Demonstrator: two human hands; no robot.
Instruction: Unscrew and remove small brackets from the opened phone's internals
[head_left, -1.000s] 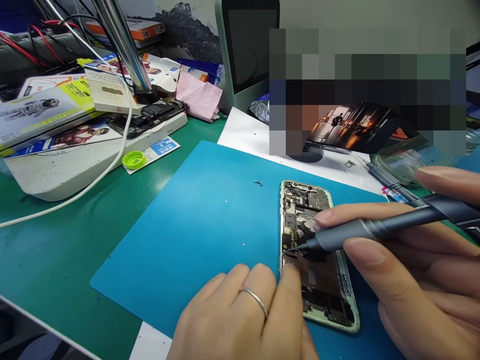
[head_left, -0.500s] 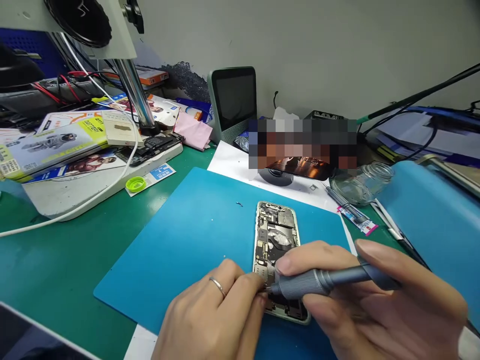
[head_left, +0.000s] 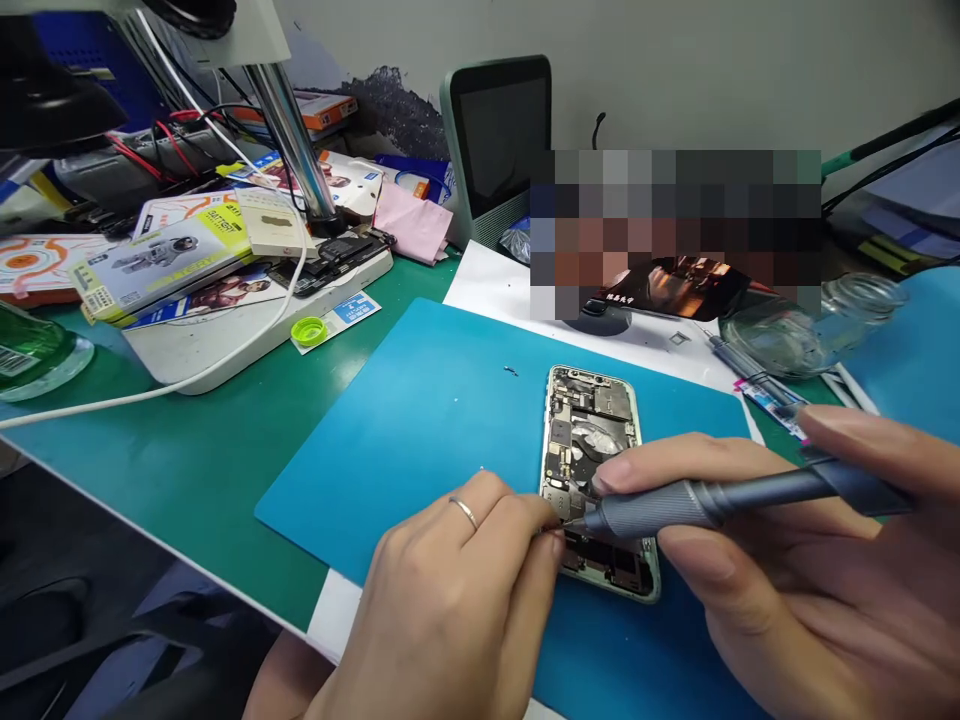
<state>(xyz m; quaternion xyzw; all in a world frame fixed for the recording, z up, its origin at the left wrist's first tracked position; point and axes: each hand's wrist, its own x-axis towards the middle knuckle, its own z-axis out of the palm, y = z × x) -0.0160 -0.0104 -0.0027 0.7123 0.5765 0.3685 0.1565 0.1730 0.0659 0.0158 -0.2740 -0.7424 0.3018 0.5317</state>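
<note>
An opened smartphone (head_left: 616,402) lies on a blue mat (head_left: 405,425), its inner boards and parts bare. My right hand (head_left: 817,600) grips a grey precision screwdriver (head_left: 664,508) with a knurled grip, held almost level over the phone and pointing left. The screwdriver's tip meets the fingertips of my left hand (head_left: 457,575), which wears a ring. Thumb and forefinger there are pinched together at the phone's left edge. Whatever lies between them is hidden or too small to name. Some tiny dark parts (head_left: 511,371) rest on the mat, left of the phone's top.
Behind the mat are white paper (head_left: 487,275), a device with a screen (head_left: 499,135) and a lit phone display (head_left: 682,285). A glass jar (head_left: 817,325) lies at right. Left stand a microscope-like stand (head_left: 289,140), boxes (head_left: 161,255), a green cap (head_left: 308,331) and a white cable (head_left: 225,378).
The view has shifted, so the phone, mat and both hands appear farther right and higher. Both hands keep their hold at the screwdriver's tip over the phone.
</note>
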